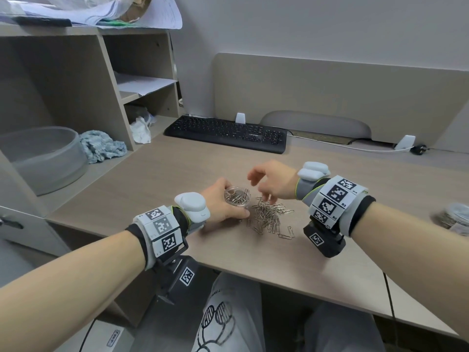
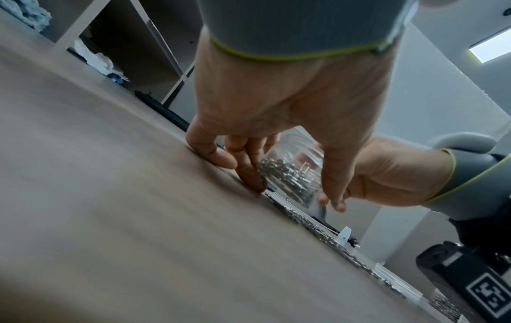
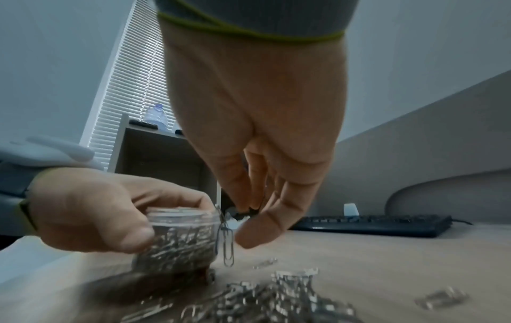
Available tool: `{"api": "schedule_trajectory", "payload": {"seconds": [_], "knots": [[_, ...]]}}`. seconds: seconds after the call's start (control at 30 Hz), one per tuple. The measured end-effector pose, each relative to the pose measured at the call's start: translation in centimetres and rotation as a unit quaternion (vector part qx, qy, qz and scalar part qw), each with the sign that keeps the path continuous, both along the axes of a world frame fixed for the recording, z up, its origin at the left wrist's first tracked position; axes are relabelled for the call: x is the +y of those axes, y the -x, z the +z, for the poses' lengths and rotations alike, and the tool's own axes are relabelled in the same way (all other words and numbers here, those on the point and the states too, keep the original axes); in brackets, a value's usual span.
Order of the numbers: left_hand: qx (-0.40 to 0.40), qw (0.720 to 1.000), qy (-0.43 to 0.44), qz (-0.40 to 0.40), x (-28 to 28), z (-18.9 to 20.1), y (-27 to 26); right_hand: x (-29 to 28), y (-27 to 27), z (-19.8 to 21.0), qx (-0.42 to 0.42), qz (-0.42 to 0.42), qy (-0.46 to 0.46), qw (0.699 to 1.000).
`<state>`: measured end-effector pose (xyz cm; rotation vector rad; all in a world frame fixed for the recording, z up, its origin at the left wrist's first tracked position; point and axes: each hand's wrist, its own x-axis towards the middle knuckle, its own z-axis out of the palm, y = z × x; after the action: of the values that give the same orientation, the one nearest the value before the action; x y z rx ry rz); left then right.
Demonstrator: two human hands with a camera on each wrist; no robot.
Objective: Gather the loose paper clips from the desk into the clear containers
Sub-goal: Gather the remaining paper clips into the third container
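Observation:
A small clear container (image 1: 237,197) partly filled with silver paper clips stands on the desk (image 1: 162,179). My left hand (image 1: 232,201) grips it, thumb on the near side and fingers round the far side; the left wrist view shows the container (image 2: 293,168) between them. Just right of it lies a pile of loose paper clips (image 1: 269,215). My right hand (image 1: 264,193) hovers over the pile beside the container's rim, fingers loosely curled, thumb apart from them. In the right wrist view, a paper clip (image 3: 227,247) dangles at the container (image 3: 177,240) rim, close to that hand's fingertips (image 3: 240,207).
A second clear container (image 1: 454,219) with clips stands blurred at the right edge. A black keyboard (image 1: 225,133) lies at the back, and a white cable (image 1: 342,147) runs along the back right. Shelves on the left hold a grey bowl (image 1: 43,158) and a blue cloth (image 1: 101,146).

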<state>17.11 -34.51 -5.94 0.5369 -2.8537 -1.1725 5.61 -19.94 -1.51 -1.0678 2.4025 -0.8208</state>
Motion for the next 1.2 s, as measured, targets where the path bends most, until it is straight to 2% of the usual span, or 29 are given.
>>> {"api": "schedule_trajectory", "payload": {"seconds": [0.17, 0.27, 0.37, 0.5, 0.67, 0.83, 0.93, 1.03, 1.13, 1.2], "knots": [[0.009, 1.000, 0.002, -0.004, -0.1, -0.2, 0.2, -0.3, -0.7, -1.5, -0.015, 0.030, -0.031, 0.999], [0.016, 1.000, 0.007, -0.008, 0.0, -0.3, 0.2, -0.8, -0.9, -1.8, 0.006, 0.034, -0.036, 0.999], [0.015, 1.000, 0.005, -0.007, 0.0, -0.4, 0.0, -1.0, -0.6, -1.2, 0.036, 0.011, -0.019, 0.999], [0.005, 1.000, 0.004, -0.016, 0.0, 0.0, 0.0, -1.2, -0.8, 0.7, 0.034, 0.000, 0.048, 0.998], [0.005, 1.000, 0.008, -0.026, -0.1, 0.7, -0.4, -1.6, -2.0, 1.1, 0.030, 0.045, 0.035, 0.998], [0.003, 1.000, -0.007, -0.015, 0.3, 1.1, -0.8, -1.3, -1.8, 1.4, 0.049, 0.014, 0.065, 0.997], [0.019, 0.999, -0.036, 0.012, -0.1, 1.3, -0.8, -0.6, -0.3, 1.4, 0.106, -0.014, 0.017, 0.994], [0.016, 0.999, -0.027, 0.026, -0.6, 1.6, -0.8, 0.5, 1.4, 1.0, 0.152, -0.029, -0.092, 0.984], [0.012, 0.999, 0.002, 0.044, -1.4, 1.6, -1.1, 0.7, 2.3, 0.1, 0.192, -0.004, -0.178, 0.965], [0.010, 0.998, 0.011, 0.055, -1.8, 1.5, -1.3, 0.1, 2.3, -0.5, 0.203, 0.019, -0.199, 0.959]]}}
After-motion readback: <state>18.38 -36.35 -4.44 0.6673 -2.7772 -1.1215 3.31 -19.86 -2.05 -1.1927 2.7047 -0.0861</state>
